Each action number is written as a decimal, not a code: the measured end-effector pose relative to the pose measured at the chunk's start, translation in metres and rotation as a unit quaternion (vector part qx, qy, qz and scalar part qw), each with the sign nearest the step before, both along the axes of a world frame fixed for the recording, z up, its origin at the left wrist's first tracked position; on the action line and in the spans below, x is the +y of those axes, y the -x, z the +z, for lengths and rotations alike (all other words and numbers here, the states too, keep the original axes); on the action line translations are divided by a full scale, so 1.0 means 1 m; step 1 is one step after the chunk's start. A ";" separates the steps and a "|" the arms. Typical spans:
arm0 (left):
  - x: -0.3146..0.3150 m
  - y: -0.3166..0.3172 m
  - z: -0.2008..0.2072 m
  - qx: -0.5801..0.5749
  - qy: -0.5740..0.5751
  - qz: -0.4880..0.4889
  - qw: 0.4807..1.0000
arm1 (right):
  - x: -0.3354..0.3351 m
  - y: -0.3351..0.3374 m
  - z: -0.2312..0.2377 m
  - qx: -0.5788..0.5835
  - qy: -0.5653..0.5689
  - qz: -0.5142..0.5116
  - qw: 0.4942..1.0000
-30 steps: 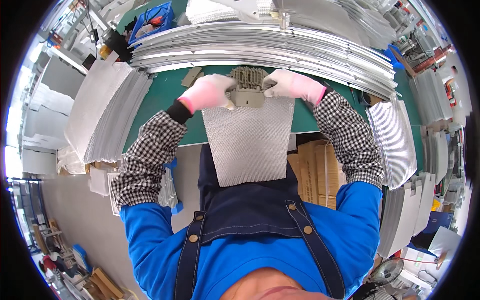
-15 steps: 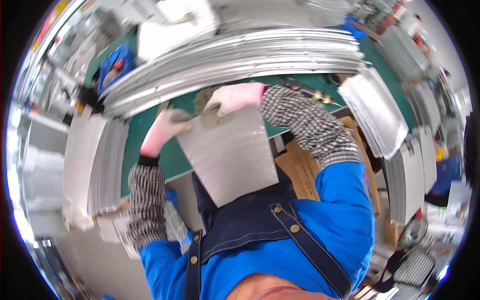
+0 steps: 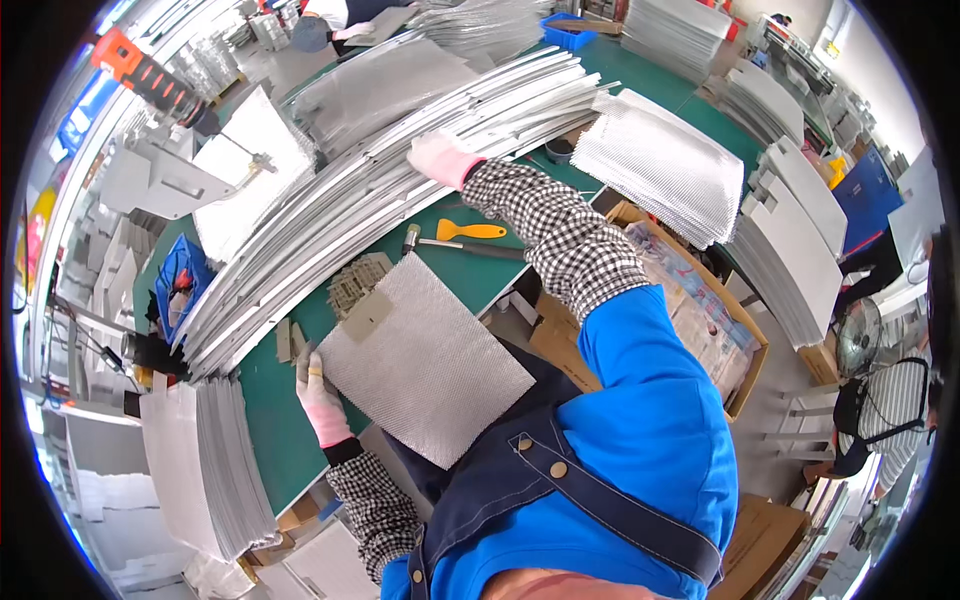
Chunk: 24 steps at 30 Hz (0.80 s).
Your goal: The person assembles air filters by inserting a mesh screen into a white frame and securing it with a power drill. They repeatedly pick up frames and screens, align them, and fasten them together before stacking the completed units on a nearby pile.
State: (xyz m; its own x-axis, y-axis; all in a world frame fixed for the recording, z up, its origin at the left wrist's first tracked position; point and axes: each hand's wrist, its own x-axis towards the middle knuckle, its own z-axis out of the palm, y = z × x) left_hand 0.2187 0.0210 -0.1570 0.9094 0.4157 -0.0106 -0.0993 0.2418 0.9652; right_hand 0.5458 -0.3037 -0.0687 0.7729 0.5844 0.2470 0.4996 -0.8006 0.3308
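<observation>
A silvery mesh panel (image 3: 425, 365) lies tilted across the green table's near edge and my lap. My left hand (image 3: 322, 405), in a white and pink glove, is closed on the panel's left corner. Near the panel's top edge rests a small tan plate (image 3: 367, 316), beside a pile of similar plates (image 3: 355, 282). My right hand (image 3: 443, 160) reaches out to the long metal strips (image 3: 375, 180) stacked across the table; its fingers are curled at a strip, their tips partly hidden. A hammer (image 3: 470, 248) and a yellow scraper (image 3: 470, 231) lie between the strips and the panel.
An orange power driver (image 3: 150, 80) hangs at upper left. Stacked mesh panels (image 3: 660, 165) stand at right, stacked pale panels (image 3: 205, 465) at left. An open cardboard box (image 3: 745, 345) sits below the table's right edge. Another person (image 3: 350, 20) works at the far side.
My right hand has let go of the mesh panel and moved up to the metal strips. The panel has turned and slid left, with my left hand lower at its corner. The view has swung.
</observation>
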 end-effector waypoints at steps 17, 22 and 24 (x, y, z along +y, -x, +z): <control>-0.017 0.012 0.026 0.020 -0.054 -0.015 0.998 | -0.224 0.113 0.123 0.099 -0.151 -0.040 0.983; -0.014 0.011 0.026 0.024 -0.121 -0.004 0.992 | -0.231 0.182 0.127 0.149 -0.217 -0.024 0.964; -0.025 0.018 0.035 0.018 -0.152 0.013 0.988 | -0.208 0.177 0.118 0.180 -0.223 0.036 0.957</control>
